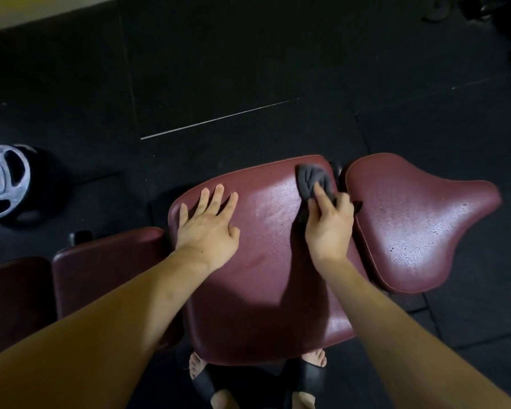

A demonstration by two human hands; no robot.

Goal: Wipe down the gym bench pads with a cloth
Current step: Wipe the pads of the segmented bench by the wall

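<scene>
wiping the maroon bench pad with a grey cloth

pressing down on the large middle pad (266, 255), the right hand (331, 228) pinches a crumpled grey cloth (313, 180) between thumb and curled fingers, with the index finger stretched forward along it. the cloth lies on the pad's far right corner, just beside the gap that parts this pad from the seat pad (419, 219), which has a flared shape and a speckled shine. the left hand (207, 225) rests flat on the far left part of the middle pad, fingers straight and spread wide, holding nothing. both forearms reach in from the near edge. a third maroon pad (106, 267) sits just left of the middle one, and another dark red surface shows at the left edge of the view. under the near edge of the middle pad, two feet in black slide sandals (207, 382) stand on the black rubber floor (248, 69). a silver weight plate (3, 181) lies on the floor, well apart from the bench to the far left.
</scene>
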